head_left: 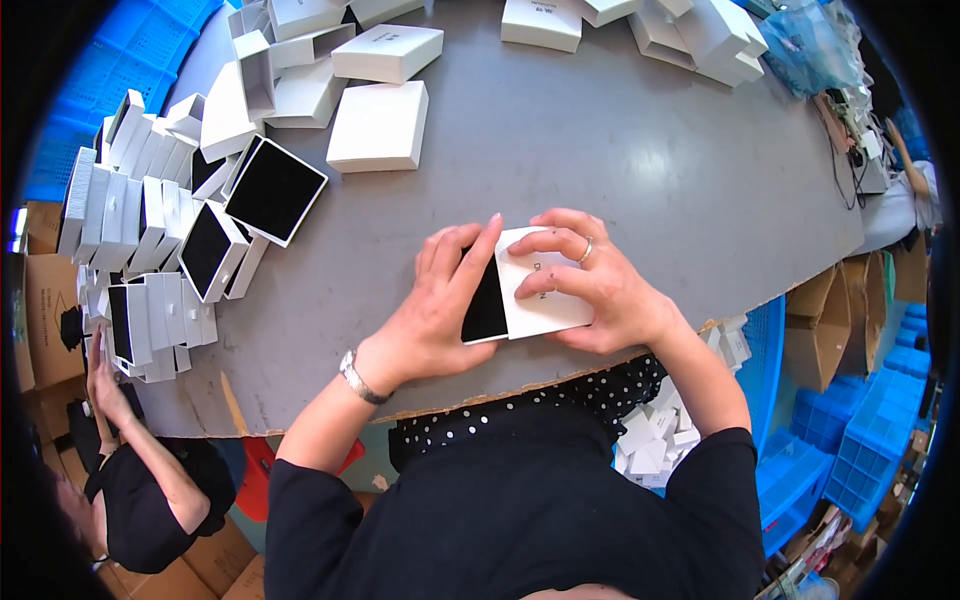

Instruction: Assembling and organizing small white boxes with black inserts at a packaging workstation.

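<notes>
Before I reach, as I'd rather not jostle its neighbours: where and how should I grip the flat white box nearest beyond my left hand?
Probably grip the white box by its side walls, near the front, your left hand coming from the near side. It lies flat, near wall facing you across gray table; another box sits close behind.

**Bright from above, black round the rim**

From where I stand the room is bright, the light seeming to fall from overhead. It leaves a pale, soft-edged glare on the grey table [650,190], and the loose white boxes [377,127] show bright tops and greyer sides. The black shirt [520,500] swallows most of its folds. The left hand [425,310] and right hand [615,290] look crisp, softly shaded. Outward, shapes stretch: the table's edge bows, the blue crates [870,430] lean, and the small clutter [850,125] at far right is mushy. Black fills the corners.
</notes>
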A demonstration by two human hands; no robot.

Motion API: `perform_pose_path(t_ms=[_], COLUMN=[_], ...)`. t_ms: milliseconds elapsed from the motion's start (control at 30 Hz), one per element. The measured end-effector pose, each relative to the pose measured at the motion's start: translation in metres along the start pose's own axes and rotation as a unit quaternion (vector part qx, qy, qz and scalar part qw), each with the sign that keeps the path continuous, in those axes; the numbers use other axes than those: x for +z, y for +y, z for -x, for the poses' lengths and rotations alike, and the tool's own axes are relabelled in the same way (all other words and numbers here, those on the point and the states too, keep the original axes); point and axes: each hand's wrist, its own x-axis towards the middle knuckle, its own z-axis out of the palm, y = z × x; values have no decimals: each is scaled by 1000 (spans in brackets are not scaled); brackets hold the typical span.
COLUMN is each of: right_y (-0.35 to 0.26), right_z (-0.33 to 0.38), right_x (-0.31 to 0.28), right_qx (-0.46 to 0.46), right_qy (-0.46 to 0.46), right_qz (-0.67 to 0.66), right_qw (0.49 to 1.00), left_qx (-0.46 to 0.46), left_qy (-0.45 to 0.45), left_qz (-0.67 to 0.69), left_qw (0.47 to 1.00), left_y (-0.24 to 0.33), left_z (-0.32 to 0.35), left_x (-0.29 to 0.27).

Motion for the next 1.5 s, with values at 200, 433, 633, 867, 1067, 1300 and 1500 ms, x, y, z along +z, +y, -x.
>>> perform_pose_path(t_ms=[200,433,633,867,1067,1300,1500], right_y=[-29,-57,-18,45,24,35,24], right_z=[-18,-1,-74,-187,-100,-49,-52], right_x=[40,-40,-43,32,-37,-49,-25], right_qx=[26,92,146,38,240,253,137], right_qy=[96,-92,-64,51,70,167,-1], right_qz=[102,239,259,306,-64,62,150], right_qw=[990,962,953,950,966,951,979], left_qx=[-9,-50,-207,-188,-206,-169,-155], left_qy=[173,206,181,178,154,154,74], left_qz=[246,-242,-390,-274,-226,-192,-157], left_qw=[954,947,879,926,940,954,973], left_y=[4,-21,-79,-43,-7,-20,-25], left_z=[-14,18,51,47,71,43,22], left_x=[31,-54,-132,-66,-52,-49,-59])
